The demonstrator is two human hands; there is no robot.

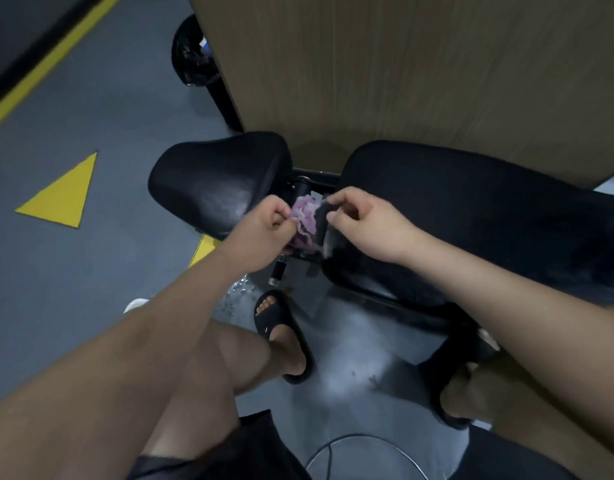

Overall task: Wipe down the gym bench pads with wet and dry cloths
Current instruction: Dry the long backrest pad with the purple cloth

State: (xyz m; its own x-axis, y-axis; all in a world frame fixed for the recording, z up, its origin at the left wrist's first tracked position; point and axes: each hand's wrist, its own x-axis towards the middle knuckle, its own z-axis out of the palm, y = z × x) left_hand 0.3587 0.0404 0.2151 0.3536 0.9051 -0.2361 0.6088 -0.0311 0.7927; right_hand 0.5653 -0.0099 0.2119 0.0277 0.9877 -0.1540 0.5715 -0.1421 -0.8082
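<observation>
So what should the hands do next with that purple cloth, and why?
Probably lay the purple cloth on the small pad and wipe: left hand and right hand both pinch it bunched above the gap between pads.

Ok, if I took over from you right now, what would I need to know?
Left hand grips the purple cloth; right hand pinches the grey cloth beside it, both above the gap between the pads.
Small pad shows wet streaks, so it looks wet-wiped.
Long pad: cannot tell.
Water drops lie on the floor below.
Probably left: dry the pads.
</observation>
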